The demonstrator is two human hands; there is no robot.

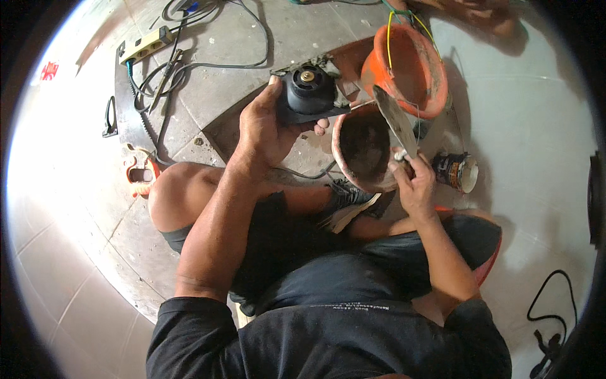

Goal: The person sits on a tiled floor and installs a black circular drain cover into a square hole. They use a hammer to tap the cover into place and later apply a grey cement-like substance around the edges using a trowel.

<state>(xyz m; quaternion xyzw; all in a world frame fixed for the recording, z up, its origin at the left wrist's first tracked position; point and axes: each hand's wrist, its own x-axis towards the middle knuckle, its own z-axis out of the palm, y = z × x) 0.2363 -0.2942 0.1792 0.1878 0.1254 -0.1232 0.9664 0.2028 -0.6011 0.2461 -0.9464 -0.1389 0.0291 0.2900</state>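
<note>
My left hand (265, 123) is closed on a black fitting (308, 95) with a square plate, a round body and a brass centre. Grey mortar clings along its plate edges. In my right hand (413, 183) is a trowel (396, 120), its mortar-smeared blade tilted up and leaning over a round mortar bucket (338, 148). Dark wet-looking material coats the inside of that bucket. The fitting is held left of the bucket, above the floor. The trowel's grip is mostly hidden by my fingers.
An orange bucket (442, 88) with a yellow handle stands beyond the mortar bucket. A dark-labelled can (457, 172) lies to the right. At left are a power strip (145, 45), looping cables (221, 65) and a saw's orange handle (140, 172). Someone's bare skin (480, 19) shows at the top right.
</note>
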